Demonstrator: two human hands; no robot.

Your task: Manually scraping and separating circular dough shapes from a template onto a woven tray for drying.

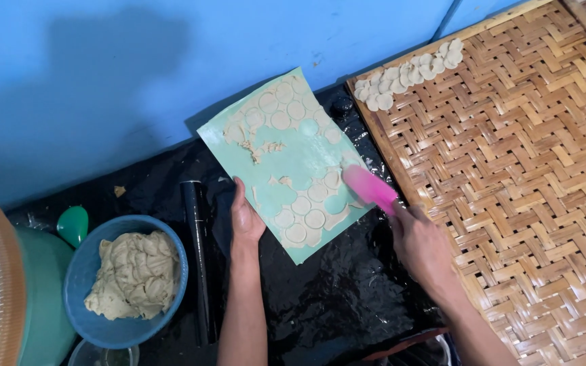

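A pale green mat (293, 159) lies on black plastic, covered with thin rolled dough cut into small rounds (304, 211). My left hand (245, 218) presses flat on the mat's lower left edge. My right hand (420, 242) holds a pink spatula (369, 188), whose blade rests on the mat's right edge by the cut rounds. Several lifted dough rounds (405, 73) lie in a row along the far edge of a woven bamboo tray (523, 176) to the right.
A blue bowl (83, 268) of beige dough stands at lower left, beside a black rolling pin (199, 261). A green lidded container (32, 298) and a green spoon-like object (73, 224) sit further left. A blue wall rises behind.
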